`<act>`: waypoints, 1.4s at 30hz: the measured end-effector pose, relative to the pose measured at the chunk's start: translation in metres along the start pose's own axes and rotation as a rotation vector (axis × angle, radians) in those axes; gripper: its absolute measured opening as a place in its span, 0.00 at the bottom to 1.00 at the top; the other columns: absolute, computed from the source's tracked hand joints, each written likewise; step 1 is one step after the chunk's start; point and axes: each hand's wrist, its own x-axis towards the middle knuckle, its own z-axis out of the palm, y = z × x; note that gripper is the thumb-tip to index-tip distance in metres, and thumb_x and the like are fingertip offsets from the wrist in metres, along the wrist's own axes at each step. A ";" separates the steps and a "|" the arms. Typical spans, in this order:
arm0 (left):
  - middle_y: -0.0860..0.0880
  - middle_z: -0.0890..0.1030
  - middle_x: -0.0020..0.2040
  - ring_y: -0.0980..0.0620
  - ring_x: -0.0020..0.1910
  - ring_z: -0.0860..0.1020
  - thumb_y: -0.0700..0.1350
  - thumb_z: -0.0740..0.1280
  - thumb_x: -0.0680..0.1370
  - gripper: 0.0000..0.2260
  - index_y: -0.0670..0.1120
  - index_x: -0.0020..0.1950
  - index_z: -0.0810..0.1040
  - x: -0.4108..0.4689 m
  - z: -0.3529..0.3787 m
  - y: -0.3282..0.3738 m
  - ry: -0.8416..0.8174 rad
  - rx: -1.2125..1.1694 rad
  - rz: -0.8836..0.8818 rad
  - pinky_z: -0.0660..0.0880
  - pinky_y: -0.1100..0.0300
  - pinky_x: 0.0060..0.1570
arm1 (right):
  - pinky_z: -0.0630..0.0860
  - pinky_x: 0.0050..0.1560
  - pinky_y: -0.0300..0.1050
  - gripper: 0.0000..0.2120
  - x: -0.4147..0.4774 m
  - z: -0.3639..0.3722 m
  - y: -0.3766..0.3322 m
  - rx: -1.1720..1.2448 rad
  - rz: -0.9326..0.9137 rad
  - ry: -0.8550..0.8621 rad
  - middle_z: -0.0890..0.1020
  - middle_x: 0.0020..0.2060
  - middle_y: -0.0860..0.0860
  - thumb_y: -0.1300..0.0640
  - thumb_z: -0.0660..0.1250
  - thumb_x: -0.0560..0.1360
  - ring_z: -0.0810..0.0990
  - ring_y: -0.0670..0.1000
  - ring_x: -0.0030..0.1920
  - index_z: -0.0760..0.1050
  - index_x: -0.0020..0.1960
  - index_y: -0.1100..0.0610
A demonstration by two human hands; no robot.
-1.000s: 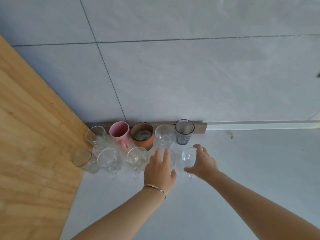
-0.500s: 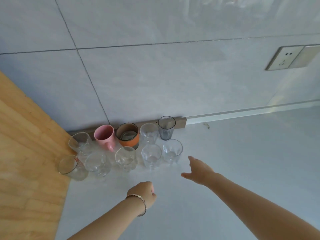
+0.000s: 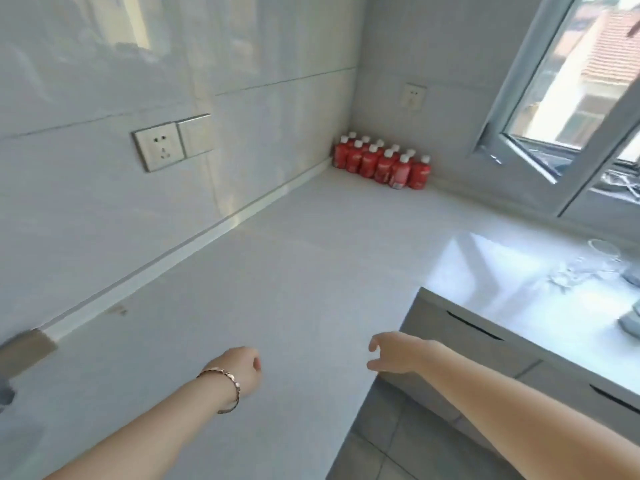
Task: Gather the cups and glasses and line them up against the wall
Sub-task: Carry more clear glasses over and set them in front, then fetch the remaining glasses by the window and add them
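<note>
My left hand (image 3: 242, 370), with a bracelet at the wrist, hovers over the white counter (image 3: 277, 306) with its fingers curled in and nothing in it. My right hand (image 3: 394, 355) hangs near the counter's inner corner edge, fingers loosely apart and empty. Far right, in the sunlit patch under the window, stand clear glasses (image 3: 595, 261), blurred and partly cut off by the frame edge. The rows of cups against the wall are out of view to the left.
Several red bottles with white caps (image 3: 381, 162) stand in the far corner. A wall socket (image 3: 161, 148) is on the left wall. An open window (image 3: 561, 109) is at upper right. Grey drawers (image 3: 485, 344) sit under the right counter run.
The view has swung right, away from the lined-up cups toward the window corner. Both hands have drawn back from the glasses and are empty; the left hand has curled shut.
</note>
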 end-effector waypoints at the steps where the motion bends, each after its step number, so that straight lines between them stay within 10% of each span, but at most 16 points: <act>1: 0.51 0.79 0.53 0.50 0.48 0.76 0.46 0.58 0.75 0.04 0.54 0.42 0.69 0.011 0.002 0.033 0.003 0.026 0.030 0.71 0.62 0.50 | 0.66 0.68 0.49 0.24 -0.008 -0.006 0.040 0.017 0.032 0.011 0.68 0.71 0.53 0.49 0.58 0.79 0.68 0.55 0.70 0.64 0.72 0.58; 7: 0.50 0.79 0.48 0.48 0.51 0.79 0.45 0.60 0.75 0.03 0.52 0.42 0.70 0.068 0.019 0.229 -0.002 0.114 0.178 0.74 0.60 0.51 | 0.73 0.58 0.46 0.19 -0.056 -0.025 0.253 0.134 0.287 0.072 0.78 0.51 0.55 0.55 0.57 0.79 0.75 0.55 0.54 0.72 0.65 0.63; 10: 0.48 0.81 0.53 0.48 0.51 0.78 0.44 0.60 0.76 0.05 0.50 0.47 0.74 0.087 0.029 0.316 -0.016 0.144 0.267 0.73 0.60 0.53 | 0.69 0.60 0.39 0.20 -0.082 -0.024 0.334 0.288 0.407 0.157 0.74 0.65 0.52 0.53 0.60 0.78 0.72 0.53 0.66 0.68 0.69 0.58; 19: 0.47 0.81 0.54 0.48 0.49 0.78 0.45 0.60 0.75 0.12 0.47 0.57 0.77 0.160 0.067 0.506 -0.131 0.197 0.453 0.74 0.59 0.54 | 0.70 0.61 0.44 0.20 -0.084 -0.014 0.496 0.579 0.651 0.206 0.75 0.64 0.51 0.49 0.61 0.77 0.74 0.53 0.63 0.69 0.67 0.54; 29: 0.47 0.60 0.74 0.45 0.69 0.69 0.55 0.69 0.71 0.39 0.47 0.75 0.53 0.248 0.102 0.745 -0.184 0.148 0.688 0.69 0.52 0.63 | 0.70 0.61 0.41 0.20 -0.060 -0.026 0.608 0.778 0.893 0.189 0.76 0.63 0.52 0.49 0.62 0.77 0.74 0.53 0.63 0.70 0.67 0.54; 34: 0.47 0.58 0.74 0.43 0.68 0.69 0.58 0.73 0.66 0.46 0.49 0.75 0.50 0.276 0.128 0.801 -0.208 0.223 0.625 0.70 0.51 0.62 | 0.68 0.51 0.39 0.19 -0.055 -0.021 0.640 0.875 0.933 0.199 0.78 0.59 0.51 0.50 0.61 0.77 0.76 0.51 0.57 0.69 0.66 0.54; 42: 0.47 0.67 0.63 0.42 0.58 0.75 0.55 0.71 0.67 0.34 0.53 0.70 0.62 0.288 0.140 0.797 -0.138 0.189 0.606 0.74 0.53 0.53 | 0.65 0.67 0.42 0.34 -0.035 -0.035 0.682 0.777 0.731 0.333 0.60 0.73 0.51 0.52 0.64 0.74 0.64 0.51 0.72 0.53 0.75 0.55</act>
